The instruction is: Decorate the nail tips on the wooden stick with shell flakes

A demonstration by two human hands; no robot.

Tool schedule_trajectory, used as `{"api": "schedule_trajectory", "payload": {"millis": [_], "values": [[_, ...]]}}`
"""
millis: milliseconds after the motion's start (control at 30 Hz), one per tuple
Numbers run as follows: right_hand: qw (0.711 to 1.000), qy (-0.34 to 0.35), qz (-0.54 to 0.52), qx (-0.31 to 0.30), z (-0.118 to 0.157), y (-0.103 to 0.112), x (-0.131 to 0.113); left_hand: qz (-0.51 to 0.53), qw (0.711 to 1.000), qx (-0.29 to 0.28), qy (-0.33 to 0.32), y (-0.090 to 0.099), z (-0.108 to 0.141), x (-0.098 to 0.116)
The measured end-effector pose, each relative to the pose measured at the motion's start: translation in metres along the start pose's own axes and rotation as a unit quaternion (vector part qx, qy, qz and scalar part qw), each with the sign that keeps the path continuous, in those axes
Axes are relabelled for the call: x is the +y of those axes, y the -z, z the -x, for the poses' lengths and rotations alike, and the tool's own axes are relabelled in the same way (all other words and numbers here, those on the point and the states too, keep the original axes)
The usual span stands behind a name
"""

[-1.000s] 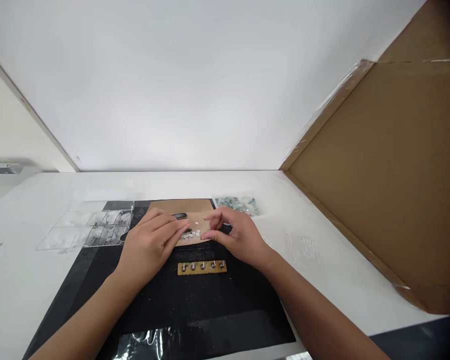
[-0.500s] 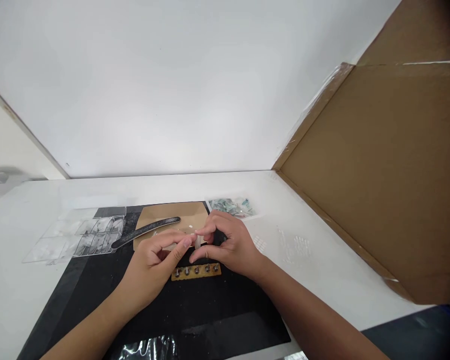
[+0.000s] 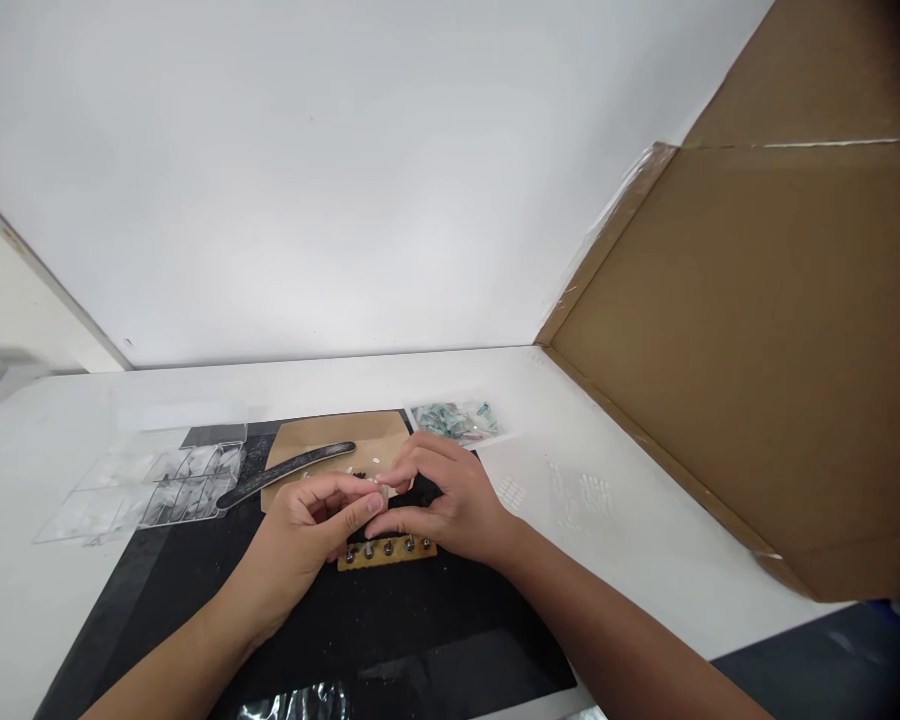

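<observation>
Over the near edge of a brown paper sheet, my left hand (image 3: 307, 520) pinches a small clear piece (image 3: 382, 491), which looks like a nail tip, between thumb and index finger. My right hand (image 3: 446, 500) is curled around the same piece from the other side, its index fingertip touching the top end and its thumb lower down. Fingers cover most of the piece. Just below them lies a yellowish strip (image 3: 390, 556) with several metal studs in a row. A curved black nail file (image 3: 289, 472) rests on the brown paper (image 3: 300, 432) beyond my left hand.
A clear compartment box (image 3: 187, 490) with pale pieces stands at the left. Behind my right hand lies a bag of greenish packets (image 3: 457, 420). Small clear adhesive-like tabs (image 3: 592, 492) lie on the white table at the right. A cardboard panel (image 3: 720, 350) bounds the right side.
My hands have drawn closer together, with the right fingers closing in around the clear piece. The whole view has shifted slightly.
</observation>
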State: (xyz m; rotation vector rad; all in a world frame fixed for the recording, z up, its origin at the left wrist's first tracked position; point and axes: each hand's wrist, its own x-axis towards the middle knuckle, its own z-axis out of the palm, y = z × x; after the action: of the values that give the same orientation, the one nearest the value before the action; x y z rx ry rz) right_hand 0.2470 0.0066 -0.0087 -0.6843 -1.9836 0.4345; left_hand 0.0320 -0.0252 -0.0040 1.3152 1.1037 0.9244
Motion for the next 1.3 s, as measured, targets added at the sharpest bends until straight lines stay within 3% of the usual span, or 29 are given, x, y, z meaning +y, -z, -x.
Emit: {"api": "schedule_trajectory", "payload": {"millis": [133, 233, 400, 500, 600, 800, 1300], "values": [[1.0, -0.014, -0.003, -0.025, -0.001, 0.003, -0.003, -0.045, 0.998, 0.008, -0.053, 0.002, -0.001, 0.002], [1.0, -0.017, -0.009, -0.023, 0.001, 0.01, -0.007, -0.134, 0.984, 0.036, -0.115, 0.005, -0.001, 0.001], [0.997, -0.079, -0.001, -0.019, 0.03, 0.03, -0.008, -0.282, 0.923, 0.061, -0.255, 0.006, 0.0, 0.0], [0.993, -0.111, 0.022, -0.027, 0.052, 0.039, -0.007, -0.323, 0.881, 0.021, -0.345, 0.002, 0.002, 0.0], [0.991, -0.124, 0.038, -0.038, 0.063, 0.04, -0.006, -0.354, 0.849, -0.029, -0.392, -0.002, 0.004, -0.001], [0.988, -0.115, 0.077, -0.064, 0.062, 0.032, -0.004, -0.4, 0.814, -0.096, -0.409, -0.005, 0.005, -0.002], [0.975, -0.143, 0.113, -0.13, 0.06, 0.031, -0.002, -0.421, 0.806, -0.114, -0.399, -0.007, 0.007, -0.001]]}}
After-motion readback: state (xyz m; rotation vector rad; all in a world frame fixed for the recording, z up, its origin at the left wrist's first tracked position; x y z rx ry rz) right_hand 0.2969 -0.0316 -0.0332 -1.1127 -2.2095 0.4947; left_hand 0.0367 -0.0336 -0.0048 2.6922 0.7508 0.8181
